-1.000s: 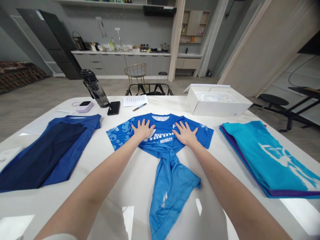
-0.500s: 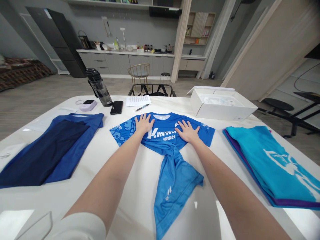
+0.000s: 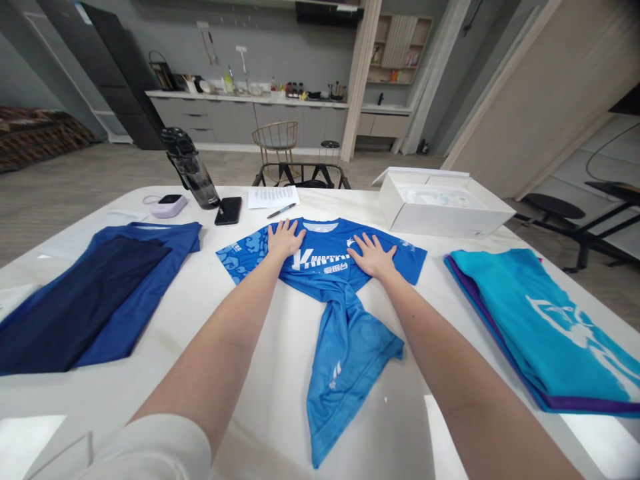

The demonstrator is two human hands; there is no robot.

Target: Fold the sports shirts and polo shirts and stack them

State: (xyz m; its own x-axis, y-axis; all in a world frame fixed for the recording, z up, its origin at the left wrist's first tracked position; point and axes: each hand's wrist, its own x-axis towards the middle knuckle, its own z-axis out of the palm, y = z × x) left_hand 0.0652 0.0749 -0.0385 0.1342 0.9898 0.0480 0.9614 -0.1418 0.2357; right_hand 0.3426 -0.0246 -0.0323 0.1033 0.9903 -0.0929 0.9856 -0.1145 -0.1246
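Note:
A blue T-shirt [image 3: 345, 293] with white lettering lies on the white table [image 3: 250, 400], collar pointing away from me. Its sleeves are spread to both sides, while the lower part is twisted and bunched, with the hem trailing toward me. Flat on the chest, just left of the lettering, rests my left hand [image 3: 285, 240], fingers spread. My right hand [image 3: 373, 257] presses on the other side of the chest, also with fingers apart. Neither hand grips the cloth.
Dark and blue garments [image 3: 100, 293] lie at the left, folded turquoise and purple shirts [image 3: 540, 320] at the right. Farther back are a water bottle [image 3: 193, 170], phone [image 3: 229, 211], lilac device [image 3: 169, 206], printed paper [image 3: 273, 197], pen [image 3: 281, 211] and open white box [image 3: 440, 217].
The view has shifted slightly, so everything sits a little differently in the picture. Both hands stay flat on the T-shirt, which looks the same.

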